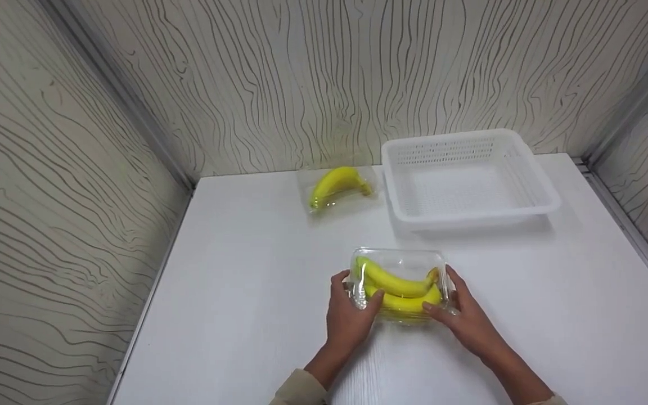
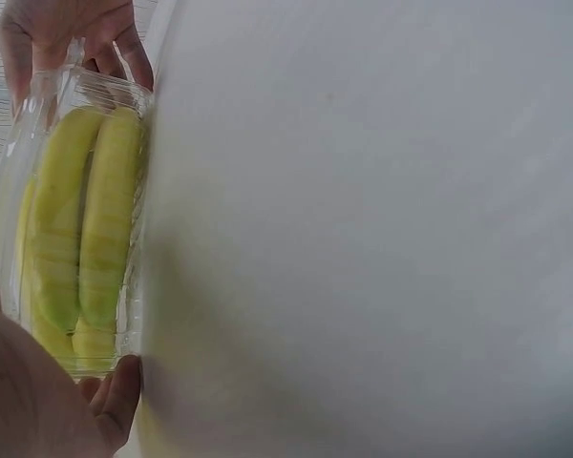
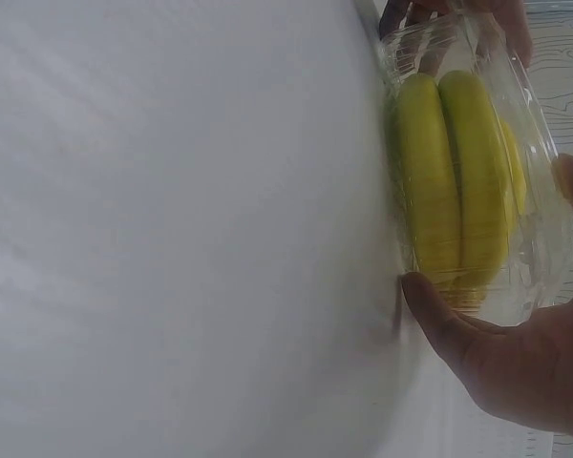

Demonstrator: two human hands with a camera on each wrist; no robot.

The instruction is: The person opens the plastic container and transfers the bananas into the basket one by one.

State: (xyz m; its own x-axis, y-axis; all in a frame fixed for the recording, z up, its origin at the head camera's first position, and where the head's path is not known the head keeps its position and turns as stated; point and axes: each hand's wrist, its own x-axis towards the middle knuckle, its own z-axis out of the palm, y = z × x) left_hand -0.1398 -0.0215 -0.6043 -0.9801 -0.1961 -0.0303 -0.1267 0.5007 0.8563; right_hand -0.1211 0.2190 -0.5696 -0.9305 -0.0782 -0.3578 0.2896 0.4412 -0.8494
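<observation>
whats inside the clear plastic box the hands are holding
Two yellow bananas lie side by side inside the clear box, gripped by the left hand and right hand. Whether anything lies under the bananas cannot be seen; they and the fingers cover it.

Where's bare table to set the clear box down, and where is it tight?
Free: the left half of the table, and the right front below the white basket. The basket's floor is bare too. Tight: the back, between the second banana pack and the basket, and around both hands holding the clear box.
</observation>
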